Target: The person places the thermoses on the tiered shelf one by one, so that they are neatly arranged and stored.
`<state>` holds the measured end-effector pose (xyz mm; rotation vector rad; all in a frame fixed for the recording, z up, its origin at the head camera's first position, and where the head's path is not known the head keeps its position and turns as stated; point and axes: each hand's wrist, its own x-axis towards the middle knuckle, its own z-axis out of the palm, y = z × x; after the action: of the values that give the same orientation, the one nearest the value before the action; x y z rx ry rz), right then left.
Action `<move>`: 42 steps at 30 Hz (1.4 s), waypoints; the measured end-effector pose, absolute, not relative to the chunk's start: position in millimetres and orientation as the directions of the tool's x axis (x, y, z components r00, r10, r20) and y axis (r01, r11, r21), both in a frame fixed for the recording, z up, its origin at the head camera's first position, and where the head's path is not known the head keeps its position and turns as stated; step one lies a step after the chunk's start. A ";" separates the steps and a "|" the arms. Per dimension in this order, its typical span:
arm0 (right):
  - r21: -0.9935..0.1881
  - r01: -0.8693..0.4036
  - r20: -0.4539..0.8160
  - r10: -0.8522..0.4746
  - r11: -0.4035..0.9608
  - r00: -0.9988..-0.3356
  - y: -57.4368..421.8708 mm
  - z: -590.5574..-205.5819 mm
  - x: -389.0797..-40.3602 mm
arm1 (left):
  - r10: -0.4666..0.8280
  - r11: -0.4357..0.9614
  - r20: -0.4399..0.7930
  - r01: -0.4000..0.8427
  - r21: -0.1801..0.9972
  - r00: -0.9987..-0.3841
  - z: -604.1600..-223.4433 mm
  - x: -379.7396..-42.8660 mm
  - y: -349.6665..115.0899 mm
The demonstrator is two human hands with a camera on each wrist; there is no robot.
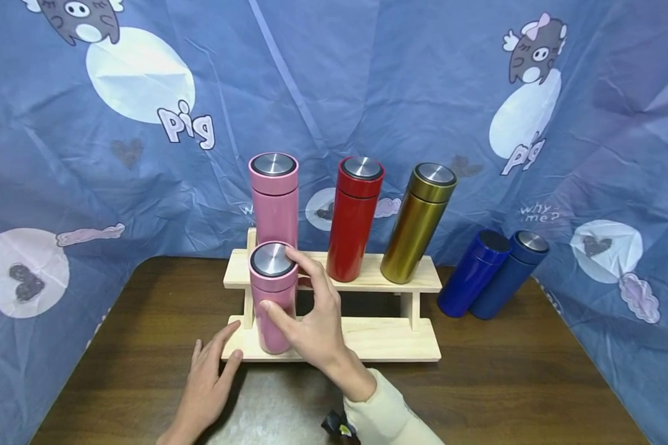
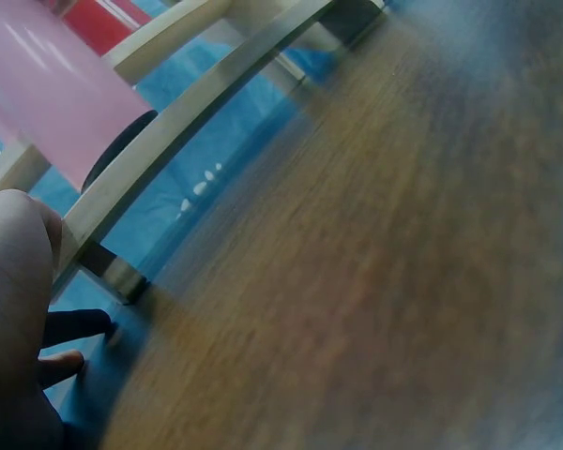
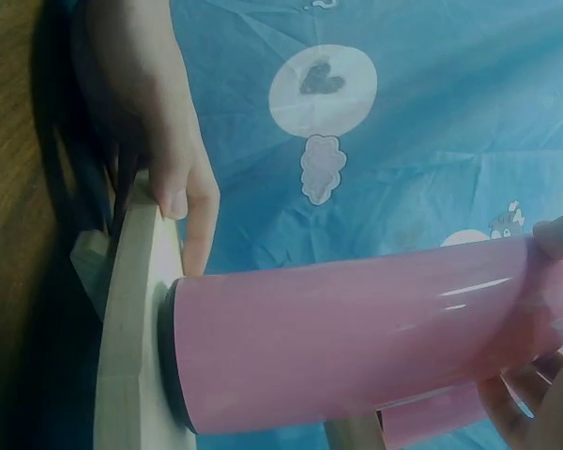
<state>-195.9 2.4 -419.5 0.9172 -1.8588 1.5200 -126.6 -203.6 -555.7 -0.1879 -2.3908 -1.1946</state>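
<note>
A pink thermos flask (image 1: 274,290) with a silver-topped lid stands upright at the left of the lower shelf of a two-tier wooden rack (image 1: 389,340). My right hand (image 1: 317,321) grips its upper part, thumb on the near side and fingers round the right. In the right wrist view the flask (image 3: 357,337) has its dark base against the shelf board. At the rack's left end my left hand (image 1: 208,377) rests, thumb and fingertips on the lower board's end. The left wrist view has that hand (image 2: 19,291) beside the board, its fingers partly hidden.
On the upper shelf stand another pink flask (image 1: 274,204), a red flask (image 1: 356,222) and a gold flask (image 1: 419,225). Two blue flasks, one bright (image 1: 473,275) and one darker (image 1: 509,278), stand on the wooden table (image 1: 506,383) right of the rack. A blue printed cloth (image 1: 334,80) hangs behind.
</note>
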 end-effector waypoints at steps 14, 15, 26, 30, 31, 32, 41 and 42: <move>-0.580 -0.802 0.778 -0.194 0.146 -0.598 0.9 -424.1 -199.5 | -0.080 0.614 0.453 0.314 0.724 -0.888 -556.6 -126.2 -204.2; -0.579 -0.801 0.776 -0.197 0.152 -0.599 1.1 -424.4 -199.7 | -0.080 0.614 0.452 0.314 0.724 -0.888 -556.8 -126.4 -204.2; -0.582 -0.788 0.751 -0.238 0.202 -0.616 4.5 -423.5 -199.2 | -0.078 0.609 0.471 0.332 0.721 -0.879 -558.8 -127.0 -204.9; -0.592 -0.778 0.736 -0.250 0.211 -0.629 5.8 -422.8 -198.4 | -0.077 0.608 0.469 0.331 0.722 -0.880 -558.5 -127.1 -204.4; -0.599 -0.773 0.730 -0.255 0.211 -0.635 6.2 -422.5 -198.2 | -0.078 0.609 0.469 0.330 0.721 -0.880 -558.4 -127.1 -204.3; -0.608 -0.766 0.722 -0.259 0.209 -0.642 6.8 -422.4 -198.0 | -0.079 0.609 0.469 0.330 0.721 -0.880 -558.3 -127.0 -204.2; -0.626 -0.743 0.678 -0.307 0.235 -0.668 12.9 -417.6 -196.0 | -0.082 0.614 0.468 0.325 0.719 -0.880 -557.4 -127.1 -203.7; -0.622 -0.745 0.677 -0.311 0.242 -0.667 13.5 -416.9 -196.1 | -0.082 0.614 0.468 0.325 0.719 -0.880 -557.4 -127.1 -203.7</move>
<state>-196.1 13.5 -416.9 0.9658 -2.1049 1.4099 -127.1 -203.7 -557.4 -0.1920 -2.3793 -1.1895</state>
